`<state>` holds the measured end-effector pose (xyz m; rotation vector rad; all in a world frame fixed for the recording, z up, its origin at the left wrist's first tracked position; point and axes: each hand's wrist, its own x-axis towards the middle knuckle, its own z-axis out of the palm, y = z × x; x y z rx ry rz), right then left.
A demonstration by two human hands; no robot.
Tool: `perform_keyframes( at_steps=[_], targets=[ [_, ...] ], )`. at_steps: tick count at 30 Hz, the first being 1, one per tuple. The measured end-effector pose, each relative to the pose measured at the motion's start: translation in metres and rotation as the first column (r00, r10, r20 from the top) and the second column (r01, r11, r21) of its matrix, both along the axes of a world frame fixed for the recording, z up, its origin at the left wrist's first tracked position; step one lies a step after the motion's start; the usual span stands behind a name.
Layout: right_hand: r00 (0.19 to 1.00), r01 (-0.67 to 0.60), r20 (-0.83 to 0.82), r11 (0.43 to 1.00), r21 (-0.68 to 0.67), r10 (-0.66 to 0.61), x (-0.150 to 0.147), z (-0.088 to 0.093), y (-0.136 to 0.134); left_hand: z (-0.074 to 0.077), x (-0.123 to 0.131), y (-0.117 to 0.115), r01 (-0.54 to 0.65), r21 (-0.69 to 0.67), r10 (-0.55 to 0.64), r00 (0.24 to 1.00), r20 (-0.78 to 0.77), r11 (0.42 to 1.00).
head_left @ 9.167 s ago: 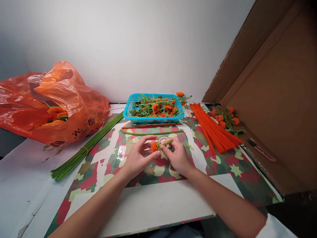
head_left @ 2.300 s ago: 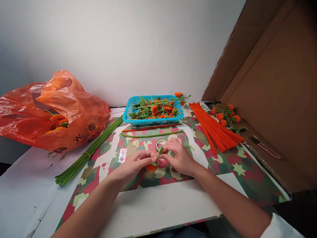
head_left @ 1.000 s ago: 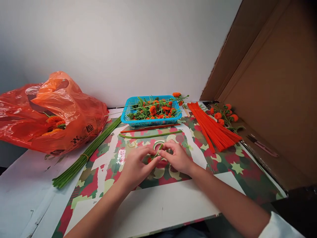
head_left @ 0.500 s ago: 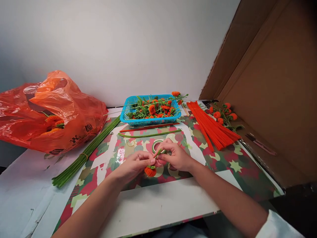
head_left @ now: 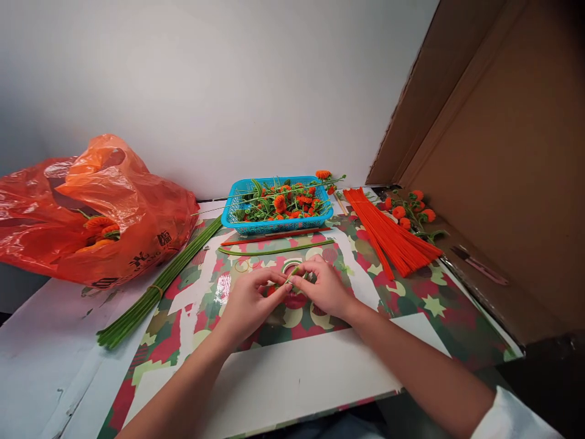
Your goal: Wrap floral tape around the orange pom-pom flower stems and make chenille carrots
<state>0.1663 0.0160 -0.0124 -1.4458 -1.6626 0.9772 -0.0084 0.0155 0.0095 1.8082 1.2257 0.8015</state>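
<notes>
Hands (head_left: pixel 253 299) (head_left: pixel 326 289) have turned the stem (head_left: pixel 294 273); bag (head_left: pixel 150 210) shows 光.

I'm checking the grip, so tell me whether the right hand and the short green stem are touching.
Touching. The head view shows it: thumb and index finger of the right hand meet at the short green stem, pinching it.

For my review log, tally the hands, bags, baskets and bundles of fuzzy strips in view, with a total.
Hands: 2 (left hand, right hand, both pinching a green stem)
Bags: 1 (orange bag)
Baskets: 1 (blue basket)
Bundles: 2 (green bundle, orange bundle)
Total: 6
</notes>
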Motion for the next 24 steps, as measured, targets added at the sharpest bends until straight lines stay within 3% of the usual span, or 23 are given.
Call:
perform_keyframes(
  at_steps=[3,6,8,10,12,14,16,18,20,21,24],
  targets=[
    [1.000,-0.015,-0.012,1.000,0.004,0.015,0.000,0.001,0.000,-0.001,-0.001,0.000,0.028,0.038,-0.025,0.998,-0.061,0.999],
    [0.994,-0.092,-0.054,0.994,0.061,0.095,0.002,0.005,-0.002,0.000,-0.007,0.003,0.110,-0.149,-0.102,0.993,0.061,0.983],
    [0.980,-0.166,-0.090,0.980,0.110,0.176,0.003,0.009,-0.004,0.001,-0.013,0.005,0.211,-0.342,-0.147,0.968,0.204,0.915],
    [0.956,-0.243,-0.126,0.957,0.157,0.263,0.004,0.012,-0.006,0.000,-0.018,0.006,0.328,-0.497,-0.165,0.925,0.343,0.803],
    [0.933,-0.297,-0.149,0.936,0.191,0.327,0.005,0.013,-0.007,-0.001,-0.020,0.006,0.415,-0.574,-0.161,0.883,0.440,0.706],
    [0.920,-0.326,-0.158,0.924,0.199,0.359,0.005,0.012,-0.007,-0.003,-0.020,0.006,0.459,-0.588,-0.167,0.860,0.482,0.666],
    [0.927,-0.309,-0.164,0.935,0.174,0.337,0.006,0.010,-0.005,-0.003,-0.017,0.007,0.441,-0.566,-0.186,0.873,0.451,0.697],
    [0.955,-0.231,-0.157,0.963,0.135,0.251,0.005,0.007,-0.003,-0.001,-0.014,0.006,0.344,-0.477,-0.194,0.922,0.335,0.809],
    [0.984,-0.116,-0.122,0.988,0.106,0.129,0.002,0.005,-0.002,0.001,-0.010,0.005,0.206,-0.270,-0.168,0.973,0.160,0.941],
    [0.992,-0.064,-0.099,0.993,0.096,0.074,0.000,0.005,-0.002,0.002,-0.009,0.004,0.155,-0.141,-0.146,0.986,0.076,0.978],
    [0.997,0.028,-0.068,0.998,0.057,-0.024,-0.006,0.004,-0.004,0.003,-0.004,0.000,0.080,0.151,-0.063,0.992,-0.111,0.985]
  ],
)
